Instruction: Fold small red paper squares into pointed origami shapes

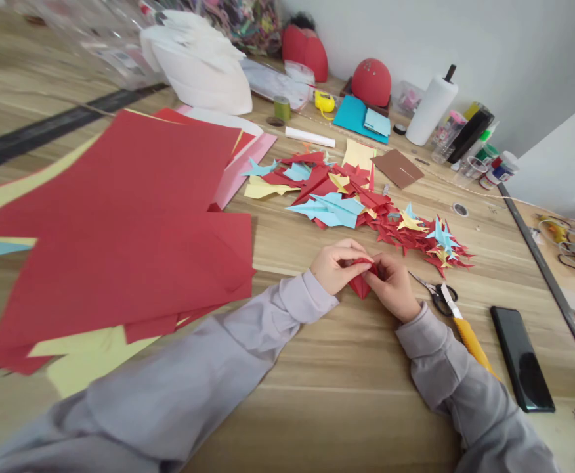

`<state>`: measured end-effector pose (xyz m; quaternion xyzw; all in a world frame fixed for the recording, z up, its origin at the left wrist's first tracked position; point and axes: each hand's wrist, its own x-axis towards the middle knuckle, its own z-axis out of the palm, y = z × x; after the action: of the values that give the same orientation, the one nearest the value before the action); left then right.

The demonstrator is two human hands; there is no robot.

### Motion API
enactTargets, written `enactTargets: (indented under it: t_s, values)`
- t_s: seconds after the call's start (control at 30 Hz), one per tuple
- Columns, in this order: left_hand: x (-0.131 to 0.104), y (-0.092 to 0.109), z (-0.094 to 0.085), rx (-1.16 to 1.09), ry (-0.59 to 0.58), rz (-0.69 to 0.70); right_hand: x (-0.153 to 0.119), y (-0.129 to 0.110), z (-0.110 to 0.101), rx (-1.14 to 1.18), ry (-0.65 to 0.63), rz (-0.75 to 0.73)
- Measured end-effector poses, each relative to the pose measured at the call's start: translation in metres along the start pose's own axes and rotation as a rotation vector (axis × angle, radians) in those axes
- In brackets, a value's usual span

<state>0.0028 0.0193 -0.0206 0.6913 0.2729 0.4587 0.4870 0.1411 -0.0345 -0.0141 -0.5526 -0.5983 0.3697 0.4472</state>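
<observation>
A small piece of folded red paper (pixel 361 286) is pinched between both hands, just above the wooden table. My left hand (pixel 335 266) grips its upper left side, thumb and fingers pressed together. On its right edge my right hand (pixel 393 284) is closed too, and the fingers hide part of the folds. Behind the hands lies a heap of folded paper shapes, with a light blue paper plane (pixel 329 209) at the near side and many small red pointed pieces (pixel 400 231) trailing right. Large red paper sheets (pixel 134 197) spread out to the left.
Right of my right hand lie black-handled scissors (pixel 438 295), a yellow-handled knife (pixel 469 338) and a black phone (pixel 521 358). Along the back stand a white roll (pixel 432 108), bottles (pixel 501 169), a yellow tape measure (pixel 323 102) and a red dome (pixel 371 82).
</observation>
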Motion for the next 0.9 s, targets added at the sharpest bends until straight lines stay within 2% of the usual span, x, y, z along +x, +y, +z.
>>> enactTargets:
  t_s: [0.33, 0.63, 0.9]
  values:
    - [0.0019, 0.0015, 0.0007, -0.142, 0.003, -0.026, 0.0012, -0.0003, 0.0004, -0.114, 0.034, -0.008]
    - [0.0007, 0.0013, 0.0008, -0.181, -0.014, -0.073, 0.0032, 0.0003, -0.0015, 0.134, 0.043, 0.071]
    - [0.0010, -0.0006, -0.0001, -0.112, -0.020, -0.014, 0.0028, -0.0009, -0.0016, 0.091, 0.065, 0.098]
